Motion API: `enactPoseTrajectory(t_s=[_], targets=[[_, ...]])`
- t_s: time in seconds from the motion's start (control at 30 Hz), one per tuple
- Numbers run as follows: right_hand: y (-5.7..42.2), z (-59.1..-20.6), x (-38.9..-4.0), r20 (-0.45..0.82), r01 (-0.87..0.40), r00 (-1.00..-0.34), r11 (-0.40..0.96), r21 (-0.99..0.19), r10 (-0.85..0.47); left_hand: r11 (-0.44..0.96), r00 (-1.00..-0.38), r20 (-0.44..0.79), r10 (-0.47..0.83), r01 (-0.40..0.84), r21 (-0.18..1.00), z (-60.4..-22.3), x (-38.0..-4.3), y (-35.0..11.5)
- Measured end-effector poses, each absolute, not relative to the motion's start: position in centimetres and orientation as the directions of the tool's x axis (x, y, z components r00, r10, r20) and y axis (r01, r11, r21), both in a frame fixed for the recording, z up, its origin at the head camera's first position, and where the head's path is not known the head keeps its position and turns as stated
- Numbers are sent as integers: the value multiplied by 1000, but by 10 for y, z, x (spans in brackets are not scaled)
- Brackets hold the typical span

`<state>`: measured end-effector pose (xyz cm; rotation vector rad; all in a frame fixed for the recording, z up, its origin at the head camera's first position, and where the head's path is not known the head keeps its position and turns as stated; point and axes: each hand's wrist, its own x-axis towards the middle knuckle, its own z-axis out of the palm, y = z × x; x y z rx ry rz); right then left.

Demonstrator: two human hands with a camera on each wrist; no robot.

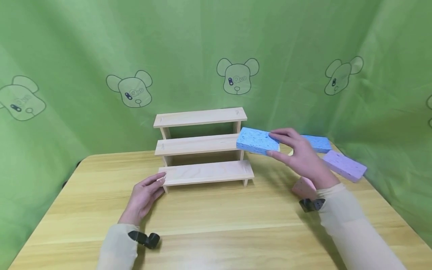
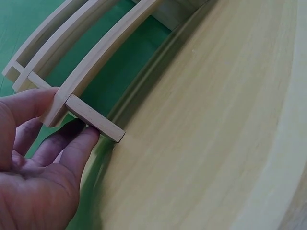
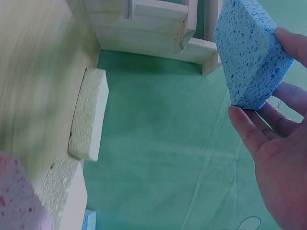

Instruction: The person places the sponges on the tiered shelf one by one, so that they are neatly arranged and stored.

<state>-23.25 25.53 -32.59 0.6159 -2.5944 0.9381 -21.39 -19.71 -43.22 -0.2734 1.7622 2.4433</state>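
A three-step wooden display shelf (image 1: 206,173) stands on the table. At the left end of its lowest step, my left hand (image 1: 145,197) grips the board's edge. The left wrist view shows the thumb on the board and the other fingers by the short leg (image 2: 96,119). My right hand (image 1: 303,155) pinches a blue sponge (image 1: 254,141) by its right end, between thumb and fingers. In the head view this sponge appears in front of the middle step's right end. The right wrist view shows the sponge's porous face (image 3: 244,52) and the hand (image 3: 283,148) gripping one end.
On the table's right side lie another blue sponge (image 1: 318,143), a purple sponge (image 1: 345,165) and a pink sponge (image 1: 304,188), partly behind the right wrist. Two pale yellow sponges (image 3: 88,115) show in the right wrist view. A green curtain (image 1: 189,48) hangs behind the table.
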Motion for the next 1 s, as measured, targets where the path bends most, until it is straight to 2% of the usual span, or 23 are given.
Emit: enactPoseTrajectory(t_s=[1.0], targets=[[221, -316, -255, 434, -535, -839, 645, -545, -329, -322, -979, -205, -7, -192, 927, -432, -213, -198]])
